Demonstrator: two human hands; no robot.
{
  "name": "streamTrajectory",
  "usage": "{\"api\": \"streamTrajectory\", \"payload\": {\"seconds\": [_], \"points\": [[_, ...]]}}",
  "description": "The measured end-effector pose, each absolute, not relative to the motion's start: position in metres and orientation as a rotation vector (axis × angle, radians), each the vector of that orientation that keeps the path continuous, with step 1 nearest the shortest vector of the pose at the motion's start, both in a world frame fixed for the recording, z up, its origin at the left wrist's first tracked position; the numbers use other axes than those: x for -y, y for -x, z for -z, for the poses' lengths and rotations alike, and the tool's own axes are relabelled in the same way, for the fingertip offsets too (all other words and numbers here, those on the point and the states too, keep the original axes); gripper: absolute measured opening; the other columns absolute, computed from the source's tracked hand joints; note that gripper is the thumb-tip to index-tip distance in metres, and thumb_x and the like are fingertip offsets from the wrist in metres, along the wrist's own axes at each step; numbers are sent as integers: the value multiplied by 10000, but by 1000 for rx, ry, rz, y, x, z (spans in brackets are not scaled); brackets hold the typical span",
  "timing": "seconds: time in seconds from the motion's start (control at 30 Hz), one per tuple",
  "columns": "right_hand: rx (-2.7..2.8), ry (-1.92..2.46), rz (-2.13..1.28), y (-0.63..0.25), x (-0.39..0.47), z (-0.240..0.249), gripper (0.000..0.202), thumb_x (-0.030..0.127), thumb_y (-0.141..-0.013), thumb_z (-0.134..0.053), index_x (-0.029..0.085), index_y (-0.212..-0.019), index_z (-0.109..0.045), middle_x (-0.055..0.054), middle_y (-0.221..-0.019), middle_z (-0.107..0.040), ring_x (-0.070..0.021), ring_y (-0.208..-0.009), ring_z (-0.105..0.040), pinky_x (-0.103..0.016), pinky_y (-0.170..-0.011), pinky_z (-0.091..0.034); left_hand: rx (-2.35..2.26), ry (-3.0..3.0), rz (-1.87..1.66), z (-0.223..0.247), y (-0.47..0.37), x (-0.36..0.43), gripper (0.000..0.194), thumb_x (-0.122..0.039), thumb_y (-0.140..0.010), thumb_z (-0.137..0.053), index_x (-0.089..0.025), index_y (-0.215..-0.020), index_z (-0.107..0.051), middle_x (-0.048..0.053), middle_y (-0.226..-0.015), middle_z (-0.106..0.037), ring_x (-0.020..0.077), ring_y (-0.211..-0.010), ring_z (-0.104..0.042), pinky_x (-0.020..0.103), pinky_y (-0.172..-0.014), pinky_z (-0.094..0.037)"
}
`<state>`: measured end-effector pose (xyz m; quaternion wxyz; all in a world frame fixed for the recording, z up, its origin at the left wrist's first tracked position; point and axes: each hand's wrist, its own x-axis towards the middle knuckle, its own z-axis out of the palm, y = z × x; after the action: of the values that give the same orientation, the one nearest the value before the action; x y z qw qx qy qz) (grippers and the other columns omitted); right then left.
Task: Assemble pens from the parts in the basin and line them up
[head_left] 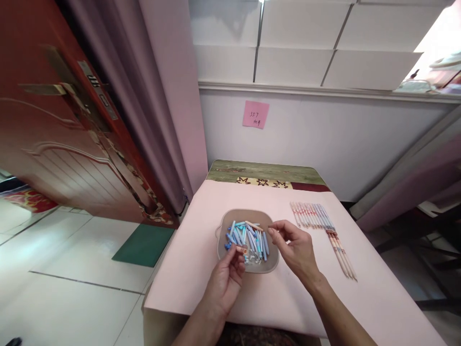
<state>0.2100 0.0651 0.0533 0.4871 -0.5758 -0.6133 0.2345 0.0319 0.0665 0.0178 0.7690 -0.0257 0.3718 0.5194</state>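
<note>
A grey-brown basin (225,218) on the pink table cover holds several blue and turquoise pen-like sticks (251,239), one orange-brown stick (254,226) and small white bits. Over the basin's front left part, my left hand (230,271) pinches a short orange piece (242,250) between thumb and fingers. My right hand (293,242) is at the basin's right rim, thumb and index finger pressed together; what they hold, if anything, is too small to name. A row of pale, patterned pens (311,215) lies to the right, with several longer ones (342,257) pointing toward the front.
The pink-covered table (187,283) has a green patterned back edge (262,169) against the wall. A pink note (255,114) is stuck on the wall. At the left are a red door (72,158), a purple curtain and a green mat (144,245) on the tiled floor.
</note>
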Motion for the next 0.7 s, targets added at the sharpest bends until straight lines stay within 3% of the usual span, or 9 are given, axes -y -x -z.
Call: {"api": "streamTrajectory", "payload": {"seconds": [0.2, 0.3, 0.53, 0.7], "points": [[1523, 1283, -970, -192, -56, -40, 351, 372, -748, -700, 190, -1036, -617, 9, -694, -615, -107, -553, -528, -217, -514, -434, -744, -87, -1224, -16, -44, -59, 108, -27, -794, -603, -105, -840, -660, 104, -920, -711, 146, -813, -686, 206, -730, -563], [1325, 1213, -1170, -187, -57, -32, 339, 400, -754, -694, 181, -996, -602, 6, -709, -610, -103, -572, -524, -217, -531, -430, -718, -143, -1241, -20, -47, -56, 164, -6, -734, -656, -125, -846, -664, 89, -951, -712, 155, -884, -676, 221, -788, -548], [898, 1034, -1553, -183, -60, -23, 330, 422, -731, -717, 160, -887, -589, 52, -599, -511, -55, -477, -405, -181, -474, -334, -800, -394, -1316, -32, -52, -49, 227, -92, -630, -772, -142, -822, -661, 59, -886, -710, 129, -733, -650, 238, -729, -535], [811, 1012, -1681, -177, -58, -22, 354, 458, -721, -710, 162, -883, -601, 23, -655, -549, -56, -487, -415, -182, -476, -344, -873, -524, -1365, -37, -54, -48, 198, -111, -624, -774, -146, -786, -666, 57, -842, -701, 159, -768, -641, 244, -693, -521]]}}
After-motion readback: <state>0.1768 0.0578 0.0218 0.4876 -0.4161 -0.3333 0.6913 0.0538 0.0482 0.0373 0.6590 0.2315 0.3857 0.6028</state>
